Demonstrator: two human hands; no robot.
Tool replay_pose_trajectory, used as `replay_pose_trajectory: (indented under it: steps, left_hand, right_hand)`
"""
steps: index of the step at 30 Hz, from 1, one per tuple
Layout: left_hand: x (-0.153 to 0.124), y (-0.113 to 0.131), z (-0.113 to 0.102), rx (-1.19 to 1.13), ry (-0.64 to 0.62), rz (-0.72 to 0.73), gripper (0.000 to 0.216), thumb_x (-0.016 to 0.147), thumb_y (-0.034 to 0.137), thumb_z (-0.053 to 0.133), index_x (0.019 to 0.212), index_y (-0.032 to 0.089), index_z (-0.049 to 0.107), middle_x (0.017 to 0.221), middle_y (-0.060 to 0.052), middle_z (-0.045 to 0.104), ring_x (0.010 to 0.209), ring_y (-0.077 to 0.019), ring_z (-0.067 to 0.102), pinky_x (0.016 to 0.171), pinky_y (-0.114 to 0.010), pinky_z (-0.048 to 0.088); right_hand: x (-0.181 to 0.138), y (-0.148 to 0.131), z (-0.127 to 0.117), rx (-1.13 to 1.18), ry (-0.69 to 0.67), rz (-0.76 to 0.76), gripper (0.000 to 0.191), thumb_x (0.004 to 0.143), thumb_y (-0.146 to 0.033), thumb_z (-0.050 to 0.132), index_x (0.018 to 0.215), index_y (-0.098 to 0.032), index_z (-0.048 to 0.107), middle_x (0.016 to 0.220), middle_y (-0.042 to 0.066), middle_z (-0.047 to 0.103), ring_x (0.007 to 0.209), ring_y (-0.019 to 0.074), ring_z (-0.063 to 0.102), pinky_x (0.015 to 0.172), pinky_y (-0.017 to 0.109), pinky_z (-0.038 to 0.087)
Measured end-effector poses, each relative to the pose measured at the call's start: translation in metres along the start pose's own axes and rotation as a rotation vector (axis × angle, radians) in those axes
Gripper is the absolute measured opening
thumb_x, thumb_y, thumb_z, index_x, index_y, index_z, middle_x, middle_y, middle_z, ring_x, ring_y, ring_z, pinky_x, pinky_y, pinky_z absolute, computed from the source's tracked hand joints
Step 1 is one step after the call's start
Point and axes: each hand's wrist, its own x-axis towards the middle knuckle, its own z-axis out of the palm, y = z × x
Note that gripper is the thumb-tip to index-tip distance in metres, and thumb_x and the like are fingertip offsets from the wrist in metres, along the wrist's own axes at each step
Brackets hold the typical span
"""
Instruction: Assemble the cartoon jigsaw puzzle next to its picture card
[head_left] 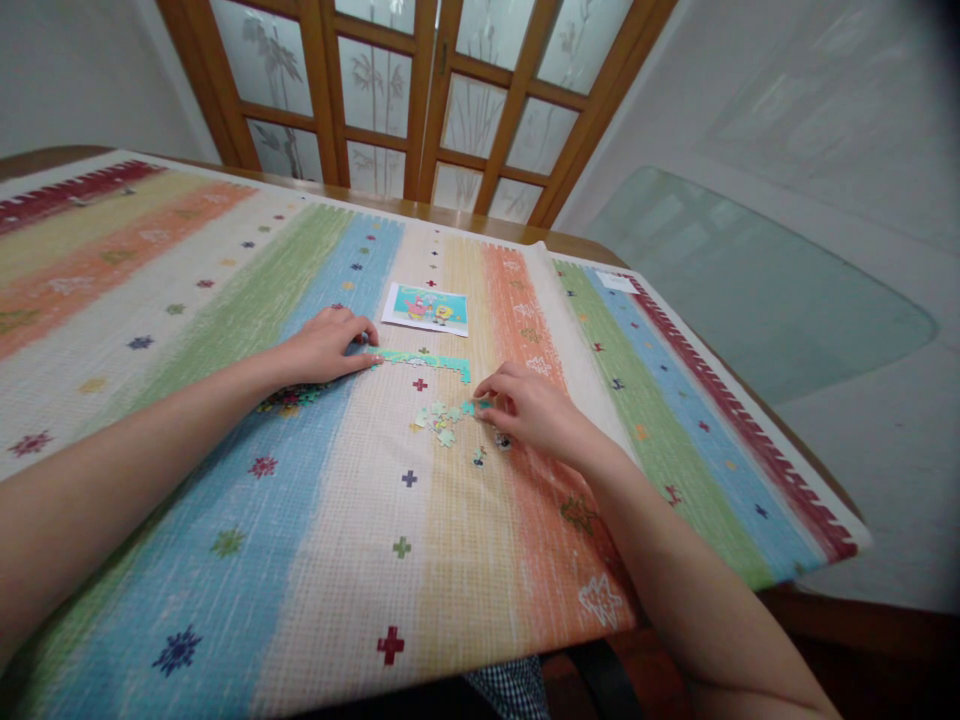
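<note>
A joined strip of teal jigsaw puzzle pieces (420,360) lies on the striped tablecloth, turning down at its right end. My left hand (330,345) is at the strip's left end, thumb and forefinger closed around that edge. A heap of loose puzzle pieces (296,400) is partly hidden under my left wrist. My right hand (532,405) pinches a teal puzzle piece (469,408) just below the strip's right end. Beside those fingertips lies a cluster of pale green loose pieces (439,420). Two darker pieces, including one puzzle piece (478,457), lie nearer me.
Above the strip lies a printed picture card (426,308) with cartoon figures. The striped tablecloth (337,560) covers the table, with a small white paper (617,283) near its far right corner. Wooden glass-paned doors (431,100) stand behind, and a pale wall (825,150) is at right.
</note>
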Motion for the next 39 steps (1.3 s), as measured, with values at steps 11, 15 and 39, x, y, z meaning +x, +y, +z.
replay_pose_trajectory:
  steps: [11,15,39]
  left_hand:
    - [0.0,0.0,-0.001,-0.024,-0.004,-0.002,0.047,0.09,0.062,0.059,0.112,0.021,0.069,0.106,-0.013,0.063,0.108,-0.035,0.058,0.099,-0.048,0.045]
    - [0.0,-0.002,0.0,-0.009,-0.005,0.01,0.046,0.092,0.062,0.058,0.112,0.022,0.069,0.105,-0.012,0.063,0.107,-0.0327,0.058,0.099,-0.046,0.046]
    - [0.0,0.0,-0.002,-0.016,-0.021,0.004,0.049,0.091,0.063,0.057,0.114,0.021,0.069,0.107,-0.014,0.063,0.11,-0.0357,0.057,0.101,-0.048,0.044]
  right_hand:
    - [0.004,-0.005,0.003,-0.01,-0.035,-0.028,0.011,0.096,-0.021,0.073,0.104,-0.02,0.08,0.104,0.012,0.07,0.096,0.0244,0.068,0.087,0.038,0.052]
    - [0.004,-0.004,0.004,0.02,-0.036,-0.015,0.006,0.095,-0.019,0.074,0.098,-0.02,0.079,0.1,0.009,0.068,0.088,0.0203,0.066,0.083,0.035,0.052]
    - [0.015,0.01,0.021,0.449,0.106,0.14,0.008,0.089,-0.021,0.07,0.096,-0.02,0.071,0.079,0.0,0.07,0.068,0.0136,0.057,0.063,0.027,0.043]
